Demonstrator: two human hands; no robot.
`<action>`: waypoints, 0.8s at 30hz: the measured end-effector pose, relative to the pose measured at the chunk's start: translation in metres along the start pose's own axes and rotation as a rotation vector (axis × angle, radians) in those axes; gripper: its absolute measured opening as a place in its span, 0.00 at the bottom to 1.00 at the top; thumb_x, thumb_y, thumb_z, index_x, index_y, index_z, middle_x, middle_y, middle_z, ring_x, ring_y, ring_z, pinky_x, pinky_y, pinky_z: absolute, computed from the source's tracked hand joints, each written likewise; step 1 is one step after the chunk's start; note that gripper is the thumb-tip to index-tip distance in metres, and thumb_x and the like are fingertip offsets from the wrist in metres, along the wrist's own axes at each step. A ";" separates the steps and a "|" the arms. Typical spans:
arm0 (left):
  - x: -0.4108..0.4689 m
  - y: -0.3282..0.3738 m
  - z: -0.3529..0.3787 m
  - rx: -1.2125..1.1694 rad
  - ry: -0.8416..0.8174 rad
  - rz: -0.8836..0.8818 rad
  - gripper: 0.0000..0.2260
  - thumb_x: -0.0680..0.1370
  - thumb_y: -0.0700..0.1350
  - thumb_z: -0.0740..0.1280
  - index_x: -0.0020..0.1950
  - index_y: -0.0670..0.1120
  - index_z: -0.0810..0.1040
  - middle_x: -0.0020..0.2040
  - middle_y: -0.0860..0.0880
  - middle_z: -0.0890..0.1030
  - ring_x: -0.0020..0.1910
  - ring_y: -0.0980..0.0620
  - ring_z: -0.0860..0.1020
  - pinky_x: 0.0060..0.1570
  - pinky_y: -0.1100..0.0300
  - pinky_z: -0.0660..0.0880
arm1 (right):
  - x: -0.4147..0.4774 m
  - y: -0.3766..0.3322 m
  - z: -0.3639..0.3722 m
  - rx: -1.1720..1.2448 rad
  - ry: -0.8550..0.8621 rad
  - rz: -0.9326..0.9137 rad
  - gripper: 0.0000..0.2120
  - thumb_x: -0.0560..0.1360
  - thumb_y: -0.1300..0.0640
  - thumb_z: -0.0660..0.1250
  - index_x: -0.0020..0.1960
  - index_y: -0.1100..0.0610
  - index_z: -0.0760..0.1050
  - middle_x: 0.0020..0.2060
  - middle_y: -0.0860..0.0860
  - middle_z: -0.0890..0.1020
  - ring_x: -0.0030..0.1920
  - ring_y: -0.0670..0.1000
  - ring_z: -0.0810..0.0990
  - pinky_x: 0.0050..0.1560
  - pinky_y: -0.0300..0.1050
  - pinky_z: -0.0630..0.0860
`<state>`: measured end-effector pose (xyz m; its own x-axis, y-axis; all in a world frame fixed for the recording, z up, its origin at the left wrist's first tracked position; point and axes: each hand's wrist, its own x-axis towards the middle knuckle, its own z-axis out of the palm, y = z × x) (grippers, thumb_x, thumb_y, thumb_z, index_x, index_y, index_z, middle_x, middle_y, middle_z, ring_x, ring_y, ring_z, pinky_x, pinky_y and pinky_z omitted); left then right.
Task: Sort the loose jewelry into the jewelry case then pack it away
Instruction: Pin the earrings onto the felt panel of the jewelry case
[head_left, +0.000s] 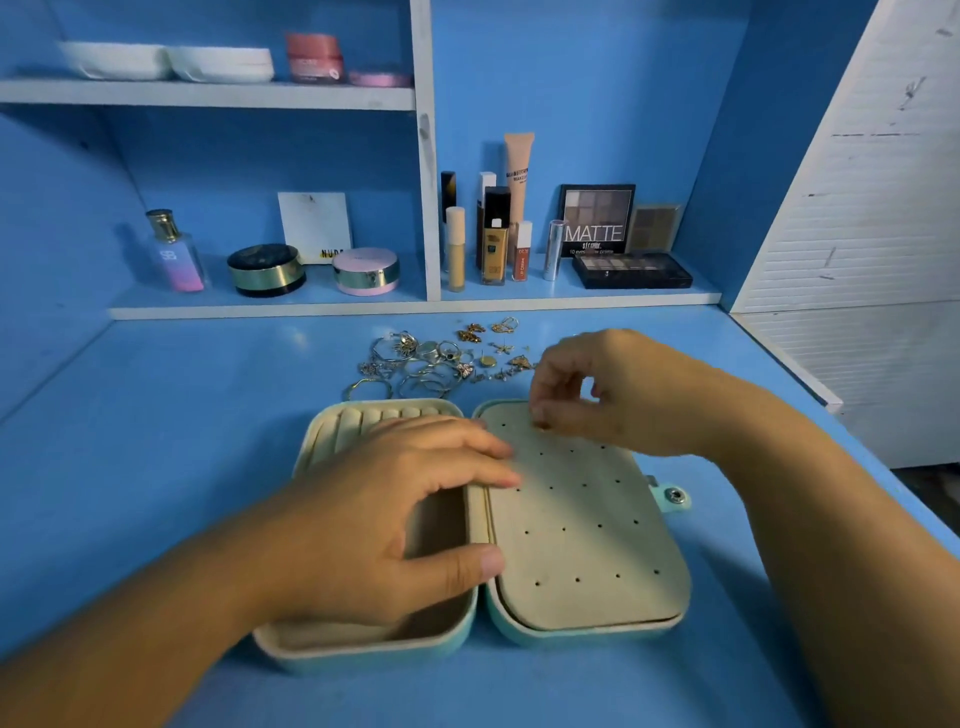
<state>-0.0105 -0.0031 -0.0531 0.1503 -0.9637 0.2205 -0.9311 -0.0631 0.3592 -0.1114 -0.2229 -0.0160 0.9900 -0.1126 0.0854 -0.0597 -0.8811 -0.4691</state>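
Note:
A teal jewelry case (587, 631) lies open on the blue desk, with a cream lining. Its right half is a flat earring panel (582, 519) dotted with small holes; its left half has ring rolls (374, 415) at the far end and an open compartment. My left hand (384, 514) rests over the left half, fingertips pressing the panel's left edge. My right hand (587, 395) hovers at the panel's far edge and pinches a small gold earring (541, 426) against a hole. Loose rings and earrings (436, 358) lie in a pile just beyond the case.
Behind the pile, a low shelf holds a perfume bottle (174, 249), compacts (266, 270), foundation tubes (493, 234) and eyeshadow palettes (631, 270). An upper shelf carries white dishes (166, 61) and a pink jar (314, 57). A white slatted unit (857, 208) borders the desk on the right.

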 end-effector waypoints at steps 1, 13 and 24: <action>0.000 -0.001 0.000 0.006 0.014 0.009 0.23 0.73 0.68 0.63 0.66 0.62 0.73 0.67 0.67 0.70 0.69 0.68 0.64 0.68 0.61 0.61 | 0.001 -0.001 0.004 -0.027 -0.014 -0.009 0.02 0.73 0.53 0.70 0.42 0.47 0.79 0.37 0.43 0.80 0.38 0.40 0.76 0.37 0.31 0.70; 0.008 -0.003 -0.004 -0.225 0.086 -0.168 0.22 0.70 0.68 0.64 0.61 0.62 0.77 0.58 0.63 0.78 0.61 0.63 0.75 0.63 0.56 0.73 | -0.004 0.029 -0.017 -0.060 -0.108 0.288 0.05 0.72 0.46 0.69 0.45 0.45 0.75 0.34 0.43 0.76 0.34 0.48 0.76 0.36 0.43 0.73; 0.060 0.019 0.010 -0.061 0.189 -0.338 0.07 0.74 0.55 0.71 0.50 0.57 0.83 0.40 0.59 0.77 0.39 0.71 0.72 0.35 0.73 0.64 | -0.005 0.028 -0.019 0.086 -0.066 0.304 0.09 0.70 0.46 0.72 0.48 0.48 0.79 0.33 0.46 0.79 0.34 0.47 0.76 0.36 0.41 0.74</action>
<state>-0.0227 -0.0647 -0.0425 0.5093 -0.8260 0.2416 -0.7979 -0.3481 0.4921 -0.1204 -0.2560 -0.0130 0.9348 -0.3323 -0.1254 -0.3455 -0.7694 -0.5372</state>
